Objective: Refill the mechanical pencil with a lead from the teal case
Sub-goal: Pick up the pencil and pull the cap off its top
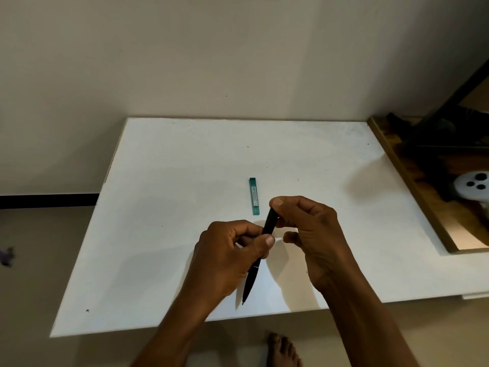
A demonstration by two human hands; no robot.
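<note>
Head view: white counter (pixel 172 186) set against a plain wall, both hands over its near middle. Left hand (pixel 227 256) grips the black pencil (pixel 250 283) around the middle of the barrel, fingers curled round it, thumb pressed on top. Right hand (pixel 309 234) pinches the pencil's upper end, thumb on the end and fingers curled behind it; the rest of that hand holds nothing. Pencil is tilted, upper end away from the person and slightly right, writing tip pointing down toward the near counter edge. The tip hangs just above or on the counter surface, cannot tell which. Whether the end cap is on or off is hidden by the thumb. Teal case (pixel 254 196) lies flat on the counter just beyond the hands, long side running away from the person, near the right thumb but not touching either hand. Cannot tell if the case is open or closed, and no lead is visible at this size. Shadows of the hands fall on the counter beneath them. At the counter's right side is a wood-edged board (pixel 402 168) with dark blurry shapes on it, and a white round thing (pixel 463 190) with three dark spots. Bare foot (pixel 281 350) on the floor below the near counter edge. Small purple scrap (pixel 6 256) on the floor at far left.
</note>
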